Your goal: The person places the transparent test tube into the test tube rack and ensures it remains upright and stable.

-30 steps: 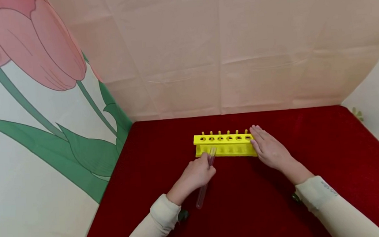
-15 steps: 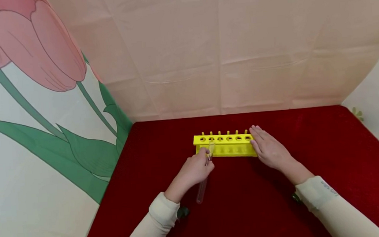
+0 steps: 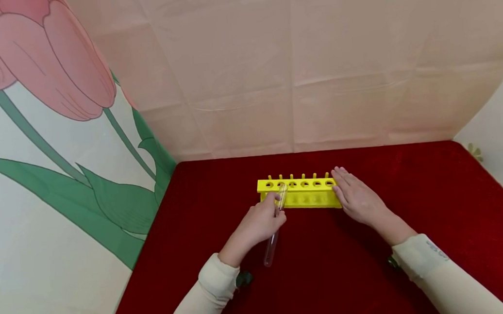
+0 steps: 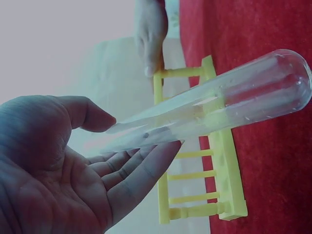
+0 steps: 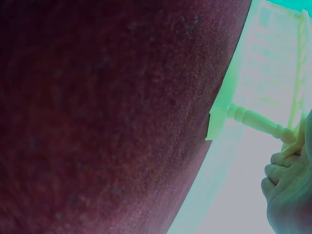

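My left hand (image 3: 260, 220) pinches a clear glass test tube (image 4: 243, 95) between thumb and fingers. The tube slants, its rounded end low and toward me, its upper end in front of the rack's second hole from the left in the head view. A yellow test tube rack (image 3: 300, 203) stands upright on the table, with a row of holes along its top and pegs behind. At the rack's right end, my right hand (image 3: 359, 195) rests against it with fingers straight. The right wrist view shows the fingertips (image 5: 279, 161) at the rack's end post.
A dark red cloth (image 3: 330, 278) covers the table. Behind it hangs a beige sheet (image 3: 246, 79), and a tulip-printed sheet (image 3: 50, 156) borders the left side. Small dark objects show under both cuffs.
My left hand has moved the test tube slightly forward and up, so its upper end now overlaps the rack's top bar in the head view. My right hand has stayed still.
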A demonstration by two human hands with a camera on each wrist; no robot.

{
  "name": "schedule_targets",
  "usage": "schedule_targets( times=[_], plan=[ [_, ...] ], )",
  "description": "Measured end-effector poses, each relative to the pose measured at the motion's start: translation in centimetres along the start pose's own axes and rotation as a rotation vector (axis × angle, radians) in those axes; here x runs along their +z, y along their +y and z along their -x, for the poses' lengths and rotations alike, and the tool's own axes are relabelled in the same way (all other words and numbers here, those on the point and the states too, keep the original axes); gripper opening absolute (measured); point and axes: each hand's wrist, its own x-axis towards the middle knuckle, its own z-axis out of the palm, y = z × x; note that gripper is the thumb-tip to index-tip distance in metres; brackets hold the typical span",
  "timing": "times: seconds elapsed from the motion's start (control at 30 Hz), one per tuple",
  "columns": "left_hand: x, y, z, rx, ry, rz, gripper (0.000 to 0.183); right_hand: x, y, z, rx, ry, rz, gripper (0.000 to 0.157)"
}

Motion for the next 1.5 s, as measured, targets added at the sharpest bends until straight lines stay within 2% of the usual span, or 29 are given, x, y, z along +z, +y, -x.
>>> schedule_targets(
  times=[0.13,0.37,0.7,0.87,1.13,1.5],
  plan=[
    [-0.1,0.0,-0.2,0.026,0.008,-0.005,0.046,0.0,0.0,0.0,0.002,0.004,-0.005,0.058],
    [-0.2,0.0,-0.4,0.065,0.003,0.044,0.044,0.0,0.1,0.1,0.006,0.0,-0.009,0.057],
    [-0.4,0.3,-0.6,0.072,0.04,0.118,0.04,-0.1,-0.1,0.2,0.014,-0.011,-0.014,0.058],
    [-0.5,0.5,-0.7,0.08,0.054,0.122,0.04,-0.4,-0.1,0.1,0.021,-0.027,-0.012,0.058],
    [-0.7,0.6,-0.9,0.13,0.069,0.112,0.039,-0.4,-0.2,0.1,0.017,-0.026,-0.019,0.058],
    [-0.8,1.1,-0.9,0.13,0.059,0.13,0.038,-0.4,-0.3,0.1,0.018,-0.026,-0.019,0.058]
  ],
)
